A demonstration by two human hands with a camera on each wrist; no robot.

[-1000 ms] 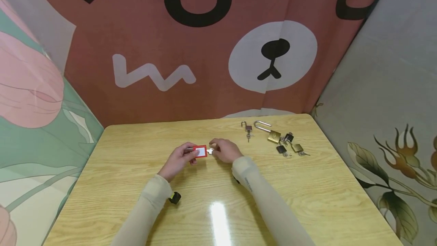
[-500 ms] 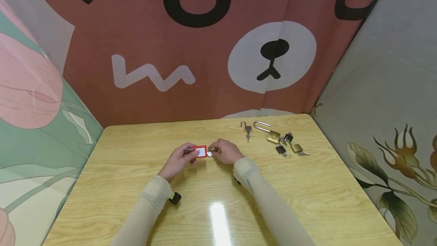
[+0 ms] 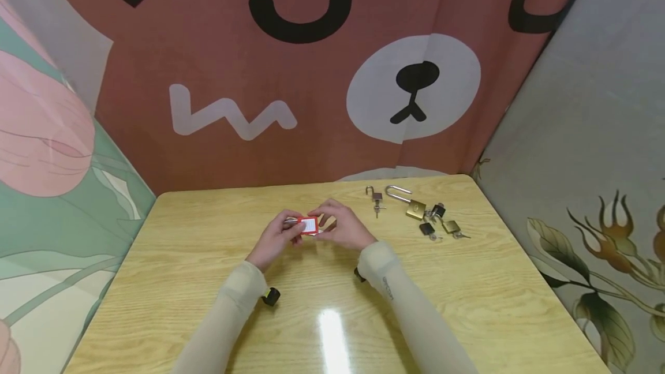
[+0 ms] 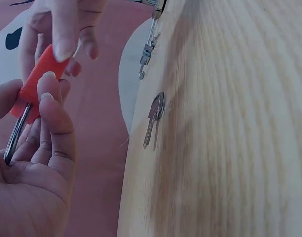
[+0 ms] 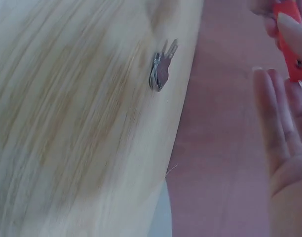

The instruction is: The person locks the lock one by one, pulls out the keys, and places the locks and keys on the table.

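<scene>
A red padlock point(image 3: 310, 225) with a white label is held up over the wooden table. My left hand point(image 3: 276, 239) grips it, its steel shackle point(image 4: 17, 133) running back along the palm. Opposite, my right hand point(image 3: 344, 227) pinches the keyhole end between thumb and index finger. In the right wrist view the other fingers point(image 5: 274, 121) stay extended. The dark keyhole point(image 5: 299, 63) shows in the padlock's end. Keys point(image 4: 155, 116) on a ring lie on the table below the hands, mostly hidden by them in the head view.
At the table's back right lie several padlocks with keys: a long-shackled brass padlock point(image 3: 415, 209), a small brass padlock point(image 3: 451, 225), a black padlock point(image 3: 427, 228) and a small brown padlock point(image 3: 377, 195). A printed curtain point(image 3: 234, 160) hangs behind the table point(image 3: 182, 258).
My right hand has let go of the keys at the padlock's end and moved up onto the padlock. The left hand has shifted slightly up and right with it.
</scene>
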